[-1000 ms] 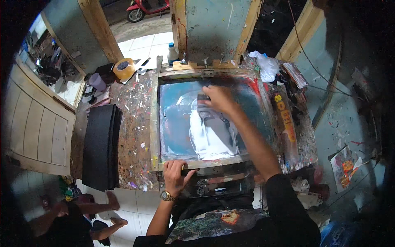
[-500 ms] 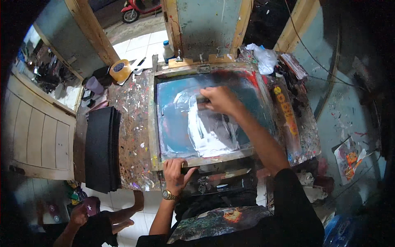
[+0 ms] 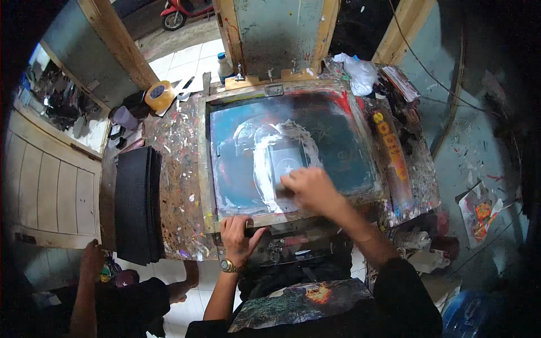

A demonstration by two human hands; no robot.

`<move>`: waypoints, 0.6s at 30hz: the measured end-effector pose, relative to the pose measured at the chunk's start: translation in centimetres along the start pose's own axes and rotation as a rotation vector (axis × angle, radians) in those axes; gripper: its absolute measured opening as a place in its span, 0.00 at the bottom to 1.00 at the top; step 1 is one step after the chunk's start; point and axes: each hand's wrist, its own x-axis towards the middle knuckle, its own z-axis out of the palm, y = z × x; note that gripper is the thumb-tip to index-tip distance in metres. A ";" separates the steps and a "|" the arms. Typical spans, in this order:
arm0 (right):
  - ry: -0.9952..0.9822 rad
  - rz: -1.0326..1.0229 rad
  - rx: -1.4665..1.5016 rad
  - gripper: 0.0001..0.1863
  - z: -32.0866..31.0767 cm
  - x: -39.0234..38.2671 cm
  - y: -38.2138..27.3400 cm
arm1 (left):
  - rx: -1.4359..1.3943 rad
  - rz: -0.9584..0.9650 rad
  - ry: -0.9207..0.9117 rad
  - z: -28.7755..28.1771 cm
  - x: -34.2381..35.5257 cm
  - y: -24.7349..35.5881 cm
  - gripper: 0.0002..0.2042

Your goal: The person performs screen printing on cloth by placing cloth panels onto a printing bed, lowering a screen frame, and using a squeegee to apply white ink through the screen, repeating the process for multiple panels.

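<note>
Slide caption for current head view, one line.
Right hand grips a mostly hidden tool over the white-smeared blue screen; left hand rests on the near edge of its wooden frame.

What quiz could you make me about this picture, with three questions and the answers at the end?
1. True or false: the stack of black sheets lies to the right of the wooden frame.
2. Pick one: what colour is the thick streak of paint just left of the person's right hand?
A) green
B) white
C) yellow
3. Fill the gap: the person's left hand rests on the near edge of the frame, and around its wrist is a ____.

Key:
1. False; it lies to the left.
2. B, white.
3. Watch.
</note>
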 end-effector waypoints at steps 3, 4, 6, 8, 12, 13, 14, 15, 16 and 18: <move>0.062 -0.011 0.040 0.13 0.0 5.4 4.3 | -0.014 0.003 0.010 0.1 0.4 0.1 0.21; 0.059 -0.014 0.048 0.13 0.5 7.1 5.6 | -0.020 -0.015 0.004 0.1 0.1 0.0 0.21; 0.091 0.021 0.018 0.12 0.6 9.3 7.8 | -0.025 0.010 0.019 0.4 0.3 0.2 0.21; 0.155 0.035 -0.008 0.12 1.9 8.6 7.3 | -0.022 0.019 0.038 0.3 0.4 0.1 0.22; 0.172 0.052 -0.030 0.12 3.0 3.4 2.3 | -0.017 -0.005 0.024 0.0 -0.1 0.0 0.22; 0.175 0.035 -0.014 0.11 2.5 1.9 0.9 | -0.016 -0.007 0.018 -0.1 -0.1 0.1 0.22; 0.176 0.026 -0.002 0.10 2.2 0.3 -0.1 | -0.025 -0.002 0.011 0.0 -0.1 0.2 0.22; 0.182 0.030 -0.002 0.10 2.0 -0.9 -1.2 | -0.014 0.004 0.019 0.0 -0.1 0.2 0.22; 0.168 0.029 -0.007 0.10 1.9 -2.1 -2.1 | -0.004 0.009 0.027 0.0 -0.1 0.1 0.22; 0.163 0.034 -0.032 0.09 1.4 -3.8 -3.2 | -0.022 0.015 0.029 0.1 0.1 0.3 0.22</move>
